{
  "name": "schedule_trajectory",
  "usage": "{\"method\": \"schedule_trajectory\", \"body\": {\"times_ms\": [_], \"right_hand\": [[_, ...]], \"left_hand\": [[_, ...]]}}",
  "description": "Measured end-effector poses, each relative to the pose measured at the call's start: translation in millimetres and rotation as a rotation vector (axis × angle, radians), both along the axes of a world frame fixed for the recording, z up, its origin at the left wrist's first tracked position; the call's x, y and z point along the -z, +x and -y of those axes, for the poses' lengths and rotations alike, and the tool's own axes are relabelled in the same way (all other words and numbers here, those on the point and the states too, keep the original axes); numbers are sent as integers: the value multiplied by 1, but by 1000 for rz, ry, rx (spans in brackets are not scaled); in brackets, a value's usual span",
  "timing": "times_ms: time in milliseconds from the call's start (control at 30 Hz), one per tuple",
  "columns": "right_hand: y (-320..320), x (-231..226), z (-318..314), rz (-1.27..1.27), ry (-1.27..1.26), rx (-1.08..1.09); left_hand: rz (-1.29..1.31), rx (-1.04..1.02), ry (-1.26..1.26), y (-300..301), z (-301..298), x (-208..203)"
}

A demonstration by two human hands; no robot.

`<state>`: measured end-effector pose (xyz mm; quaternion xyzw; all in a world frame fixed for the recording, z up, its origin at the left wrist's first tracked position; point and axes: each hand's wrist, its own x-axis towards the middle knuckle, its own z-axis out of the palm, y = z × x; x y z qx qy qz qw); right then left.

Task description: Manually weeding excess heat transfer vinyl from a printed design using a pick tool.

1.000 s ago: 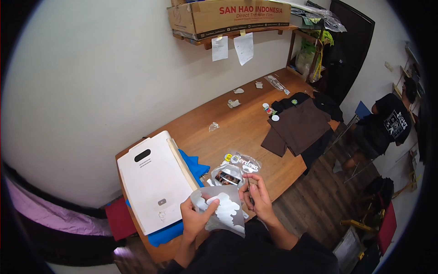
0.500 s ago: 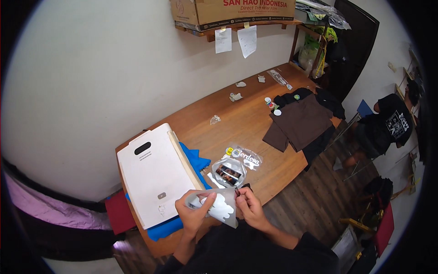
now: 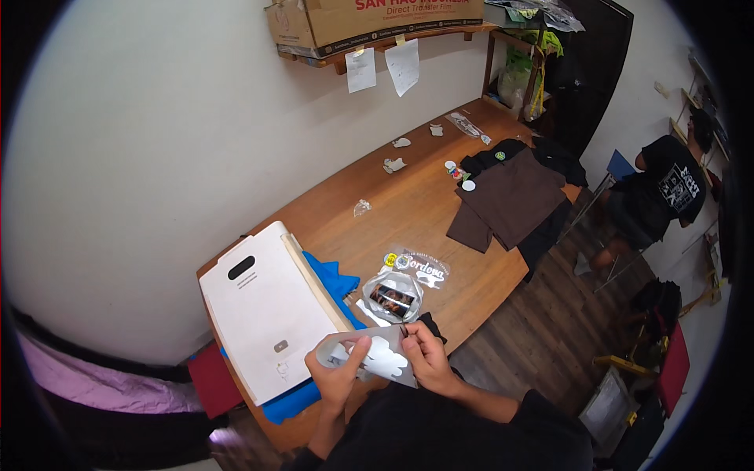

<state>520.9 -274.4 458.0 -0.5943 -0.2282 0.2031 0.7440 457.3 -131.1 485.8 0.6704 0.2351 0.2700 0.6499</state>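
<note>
Head view: both hands [image 3: 385,369] pinching grey sheet [image 3: 377,353].

Both hands, left [image 3: 339,375] and right [image 3: 428,357], hold a grey transfer sheet [image 3: 377,353].

Pretty clearly a small garment-printing workshop is being shown here. A white heat press [image 3: 267,314] is being kept on a long wooden table [image 3: 393,212], with printed transfer sheets [image 3: 408,275] and brown shirts [image 3: 510,196] being laid out along it. A big cardboard box [image 3: 369,20] is being stored on a wall shelf [image 3: 440,33], paper notes [image 3: 385,67] are being hung under it, and another person [image 3: 667,196] is being seated nearby.
</note>
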Motion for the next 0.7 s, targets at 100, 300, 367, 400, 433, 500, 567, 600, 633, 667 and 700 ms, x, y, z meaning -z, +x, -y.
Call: {"method": "schedule_trajectory", "body": {"times_ms": [100, 300, 367, 400, 433, 500, 567, 600, 633, 667, 700], "right_hand": [[1, 8, 1, 40, 4, 5], [2, 8, -1, 58, 8, 13], [3, 5, -1, 58, 14, 15], [3, 5, -1, 58, 20, 17], [4, 6, -1, 58, 20, 17], [6, 12, 0, 92, 3, 2], [6, 17, 1, 90, -2, -6], [6, 18, 2, 87, -7, -13], [6, 18, 2, 87, -6, -13], [5, 17, 2, 84, -11, -14], [5, 17, 2, 80, -15, -14]], "left_hand": [[27, -5, -3, 1, 3, 0], [59, -16, -10, 0, 2, 4], [58, -14, -42, 0, 3, 2], [56, -11, -75, 1, 3, 0], [56, -11, -74, 1, 4, -1], [66, -9, -94, 1, 4, -2], [58, -6, -108, 0, 4, -2], [50, -4, -122, -1, 4, -2], [50, -3, -121, -2, 4, -1], [37, -1, -125, -3, 3, 0], [23, 2, -130, -3, 3, 0]]}}
